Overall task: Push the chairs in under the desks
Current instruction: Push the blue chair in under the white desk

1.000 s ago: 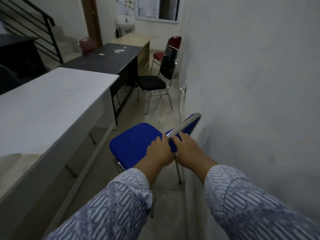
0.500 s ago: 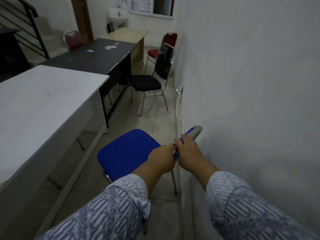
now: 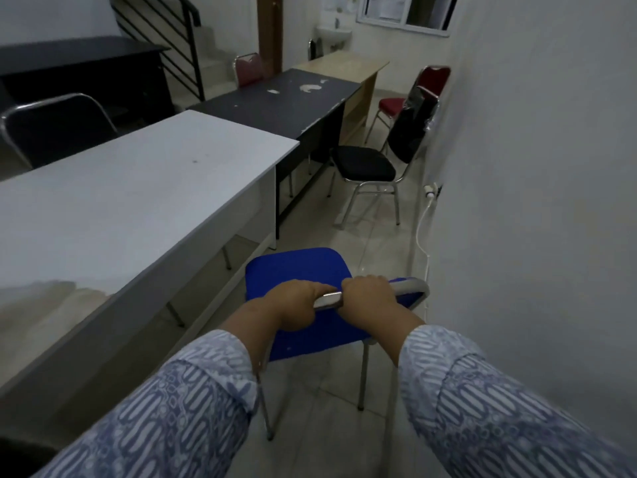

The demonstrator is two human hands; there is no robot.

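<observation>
A blue chair [image 3: 293, 267] with a chrome frame stands in the aisle beside the white desk [image 3: 131, 188]. My left hand [image 3: 293, 305] and my right hand [image 3: 368, 294] both grip the top bar of its backrest, side by side. Its seat lies just outside the desk's right edge. Further along, a black chair [image 3: 365, 163] stands pulled out from the black desk [image 3: 275, 101], and a red chair [image 3: 393, 105] stands out from the wooden desk [image 3: 341, 63].
A white wall [image 3: 534, 167] runs close along the right, with a socket and a white cable [image 3: 422, 232] hanging to the floor. Another black chair [image 3: 55, 125] sits behind the white desk on the left. A staircase railing and a sink lie at the far end.
The blue chair has swung round, so its backrest bar now lies crosswise in front of me. Both hands stayed on the bar. My view has turned left toward the desks.
</observation>
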